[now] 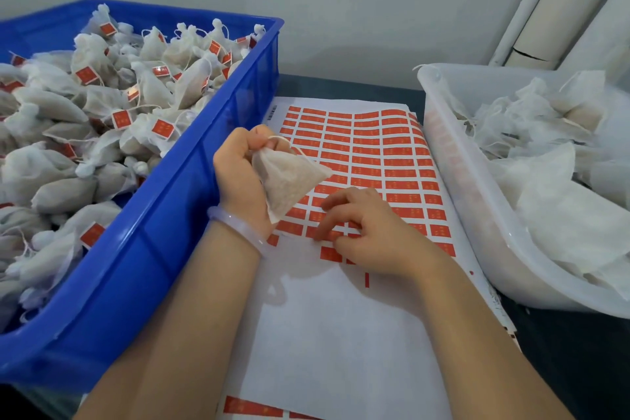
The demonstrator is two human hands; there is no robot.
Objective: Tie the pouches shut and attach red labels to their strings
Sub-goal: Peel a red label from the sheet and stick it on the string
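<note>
Pouches (85, 106), knotted and tagged in red, heap the blue crate (191, 201) that fills your view from 8 to 11 o'clock, the largest thing in front of you. At 3 o'clock a clear tub (456, 181) holds a looser pile of white bags (545, 187). Between crate and tub, running from the centre down to 6 o'clock, lies the label sheet (341, 334) on the dark table (562, 368); its far half carries rows of red labels (371, 150), while its near half is bare white backing. Pale pipes (545, 10) lean against the wall at 1 o'clock. Your left hand (235, 167) is raised just left of centre, beside the crate wall, with its fingers curled tight round the gathered neck of one pouch (289, 181), which hangs from your grip over the labels. Your right hand (375, 235), just below centre, rests on the sheet with its fingers (327, 203) bent and their tips on the last rows of labels. I cannot tell whether it has a label pinched. A translucent bracelet (238, 227) circles your left wrist. A loop of string (278, 139) shows at the top of the held pouch.
</note>
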